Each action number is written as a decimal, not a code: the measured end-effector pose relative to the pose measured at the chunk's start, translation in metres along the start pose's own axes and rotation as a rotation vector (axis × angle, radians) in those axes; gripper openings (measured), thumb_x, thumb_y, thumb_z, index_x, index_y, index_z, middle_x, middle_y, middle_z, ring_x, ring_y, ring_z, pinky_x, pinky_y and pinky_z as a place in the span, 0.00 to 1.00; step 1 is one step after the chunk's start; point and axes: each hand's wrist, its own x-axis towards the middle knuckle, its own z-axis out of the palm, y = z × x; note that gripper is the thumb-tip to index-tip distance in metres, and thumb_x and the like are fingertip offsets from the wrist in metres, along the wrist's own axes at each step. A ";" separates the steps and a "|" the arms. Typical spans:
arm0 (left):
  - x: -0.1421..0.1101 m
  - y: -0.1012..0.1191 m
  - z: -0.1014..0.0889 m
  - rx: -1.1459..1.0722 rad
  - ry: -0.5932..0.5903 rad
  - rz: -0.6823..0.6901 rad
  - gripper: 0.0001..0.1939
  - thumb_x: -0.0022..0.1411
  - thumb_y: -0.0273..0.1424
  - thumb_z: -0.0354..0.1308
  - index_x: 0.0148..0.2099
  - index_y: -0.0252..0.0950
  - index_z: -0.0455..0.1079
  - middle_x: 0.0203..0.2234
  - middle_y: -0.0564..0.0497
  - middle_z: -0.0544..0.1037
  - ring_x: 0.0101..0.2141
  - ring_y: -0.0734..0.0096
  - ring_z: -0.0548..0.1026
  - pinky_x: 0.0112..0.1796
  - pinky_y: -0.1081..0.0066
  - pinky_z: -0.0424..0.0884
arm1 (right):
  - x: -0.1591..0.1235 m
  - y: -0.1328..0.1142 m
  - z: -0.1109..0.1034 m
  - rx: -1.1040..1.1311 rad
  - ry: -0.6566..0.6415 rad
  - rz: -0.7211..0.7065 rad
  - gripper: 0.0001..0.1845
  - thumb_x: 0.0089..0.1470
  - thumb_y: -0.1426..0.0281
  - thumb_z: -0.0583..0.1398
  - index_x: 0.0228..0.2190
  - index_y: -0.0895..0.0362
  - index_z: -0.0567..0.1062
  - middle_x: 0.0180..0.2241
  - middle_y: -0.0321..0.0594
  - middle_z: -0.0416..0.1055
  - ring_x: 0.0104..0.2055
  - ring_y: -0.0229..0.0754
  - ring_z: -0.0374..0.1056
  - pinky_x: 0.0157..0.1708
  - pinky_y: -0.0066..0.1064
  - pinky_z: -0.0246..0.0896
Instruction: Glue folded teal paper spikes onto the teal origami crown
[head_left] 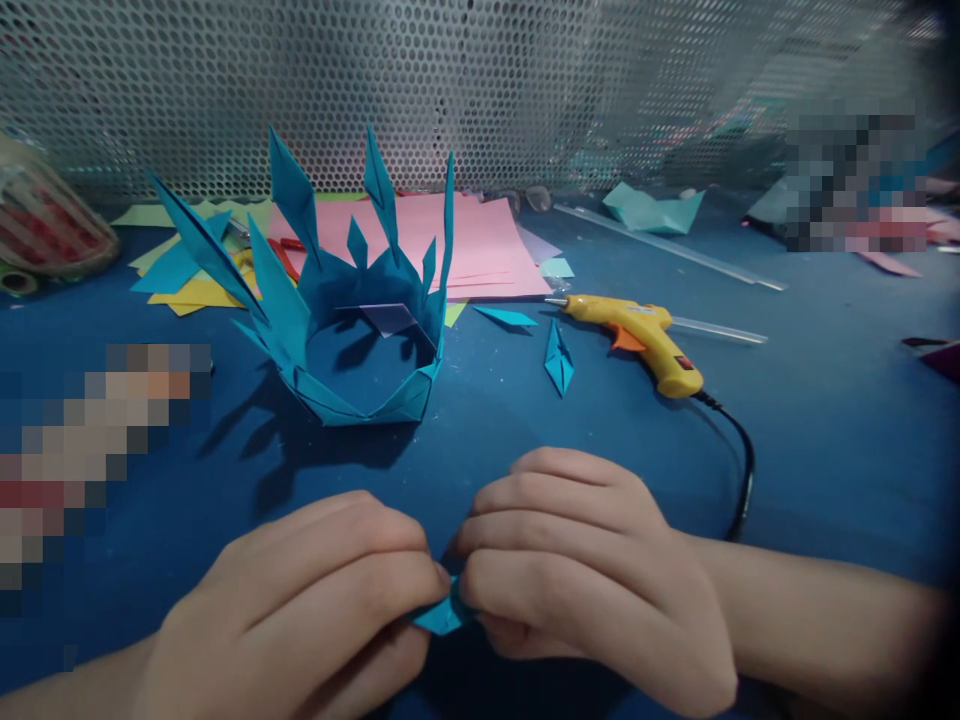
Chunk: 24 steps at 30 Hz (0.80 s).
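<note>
Between my two hands is a small piece of folded blue paper (444, 615), mostly covered by my fingers. My left hand (322, 590) pinches its left side, and my right hand (585, 570) grips the right side with curled fingers. Beyond them stands a blue folded-paper crown (360, 400) with tall pointed spikes around its rim. Two small blue paper diamonds, one flat (506, 317) and one upright with folded seams (559, 360), lie to the crown's right. Close by rests a yellow hot glue gun (637, 330) with an orange trigger.
Pink paper sheets (480, 235) and coloured scraps lie behind the crown. Clear glue sticks (675, 245) are at the back, near a pale green folded paper (654, 210). A black cord (750, 460) trails from the glue gun. A jar (52, 210) lies at left; perforated metal (420, 90) backs the table.
</note>
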 end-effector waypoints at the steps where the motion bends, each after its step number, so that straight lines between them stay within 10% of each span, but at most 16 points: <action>1: -0.002 0.000 0.001 0.011 0.007 -0.006 0.10 0.71 0.32 0.50 0.43 0.48 0.72 0.32 0.59 0.82 0.32 0.76 0.81 0.49 0.80 0.74 | 0.000 0.000 0.000 -0.002 0.002 0.003 0.04 0.61 0.72 0.60 0.38 0.59 0.75 0.32 0.37 0.80 0.36 0.37 0.76 0.38 0.31 0.66; 24: 0.009 -0.006 -0.008 -0.121 -0.039 0.018 0.10 0.66 0.24 0.56 0.42 0.48 0.73 0.35 0.60 0.84 0.33 0.78 0.81 0.40 0.82 0.75 | -0.002 -0.001 -0.006 -0.026 -0.019 0.062 0.04 0.60 0.71 0.62 0.38 0.58 0.75 0.34 0.34 0.81 0.37 0.36 0.76 0.41 0.32 0.67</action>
